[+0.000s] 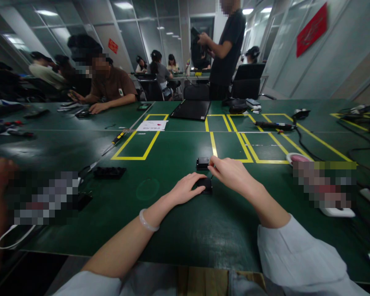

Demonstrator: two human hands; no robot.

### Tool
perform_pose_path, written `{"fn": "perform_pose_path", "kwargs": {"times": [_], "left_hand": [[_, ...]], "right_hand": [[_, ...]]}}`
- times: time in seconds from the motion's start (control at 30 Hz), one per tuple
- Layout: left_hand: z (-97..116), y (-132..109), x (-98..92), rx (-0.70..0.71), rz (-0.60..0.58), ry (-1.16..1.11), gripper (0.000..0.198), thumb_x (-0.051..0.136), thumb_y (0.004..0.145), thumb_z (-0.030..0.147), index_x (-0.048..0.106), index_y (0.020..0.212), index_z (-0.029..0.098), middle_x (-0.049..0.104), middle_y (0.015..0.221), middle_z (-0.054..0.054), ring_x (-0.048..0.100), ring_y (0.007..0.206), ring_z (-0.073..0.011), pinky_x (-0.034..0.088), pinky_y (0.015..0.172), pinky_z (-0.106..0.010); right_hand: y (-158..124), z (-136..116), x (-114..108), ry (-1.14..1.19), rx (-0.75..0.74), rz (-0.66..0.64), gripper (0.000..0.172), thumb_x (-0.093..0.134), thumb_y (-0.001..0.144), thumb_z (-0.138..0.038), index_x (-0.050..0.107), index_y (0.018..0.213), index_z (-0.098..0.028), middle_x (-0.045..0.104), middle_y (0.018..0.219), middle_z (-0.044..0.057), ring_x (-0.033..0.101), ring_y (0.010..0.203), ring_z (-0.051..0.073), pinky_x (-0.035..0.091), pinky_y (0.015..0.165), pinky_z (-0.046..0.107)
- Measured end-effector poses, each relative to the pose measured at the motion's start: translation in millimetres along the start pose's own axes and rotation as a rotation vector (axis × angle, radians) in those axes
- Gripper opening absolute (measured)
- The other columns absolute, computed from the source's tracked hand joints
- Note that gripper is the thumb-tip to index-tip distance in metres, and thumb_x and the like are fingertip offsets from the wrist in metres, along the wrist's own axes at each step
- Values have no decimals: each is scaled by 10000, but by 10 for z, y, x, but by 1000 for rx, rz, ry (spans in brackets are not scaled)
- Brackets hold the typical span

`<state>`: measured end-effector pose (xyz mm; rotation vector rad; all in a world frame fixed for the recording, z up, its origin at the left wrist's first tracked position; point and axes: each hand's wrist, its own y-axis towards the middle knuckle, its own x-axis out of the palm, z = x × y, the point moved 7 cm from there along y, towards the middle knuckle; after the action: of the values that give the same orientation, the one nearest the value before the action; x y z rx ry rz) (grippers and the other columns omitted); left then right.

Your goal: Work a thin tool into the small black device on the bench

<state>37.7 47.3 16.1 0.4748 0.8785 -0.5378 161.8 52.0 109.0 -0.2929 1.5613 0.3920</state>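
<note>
My left hand [185, 189] has its thumb and fingers around a small black box-shaped part [207, 186] lying on the green table [172, 230]. Just above that part, my right hand [232, 172] is closed in a pinch. A thin dark rod [211, 177] runs down from its fingertips to the part's right side; its upper end is hidden in the fingers. Directly behind stands a second small black box-shaped part [202, 163], close to my right fingertips.
Left of my hands lie a black slotted block [109, 172] and a yellow-and-black screwdriver [118, 137]. Yellow tape [129, 158] marks rectangles on the table. A black flat panel [191, 110] lies further back. A phone-like white-edged object [337, 211] is at right. Other people sit around.
</note>
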Motion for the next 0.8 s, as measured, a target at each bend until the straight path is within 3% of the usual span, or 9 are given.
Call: {"fn": "perform_pose_path", "kwargs": {"times": [0.57, 0.8], "left_hand": [[2, 0, -4, 0, 3, -2, 348, 471, 941, 374, 506, 1259, 238, 586, 1188, -73, 550, 1084, -238, 442, 954, -395], [-6, -1, 1, 1, 1, 5, 351, 472, 942, 380, 504, 1262, 241, 587, 1183, -70, 552, 1074, -236, 443, 948, -393]], "right_hand": [[12, 21, 24, -19, -1, -27, 295, 290, 988, -328, 545, 1037, -189, 705, 848, 79, 663, 746, 201, 274, 553, 262], [0, 8, -7, 19, -9, -9, 232, 324, 975, -291, 519, 1057, -196, 702, 869, 63, 659, 738, 191, 267, 543, 264]]}}
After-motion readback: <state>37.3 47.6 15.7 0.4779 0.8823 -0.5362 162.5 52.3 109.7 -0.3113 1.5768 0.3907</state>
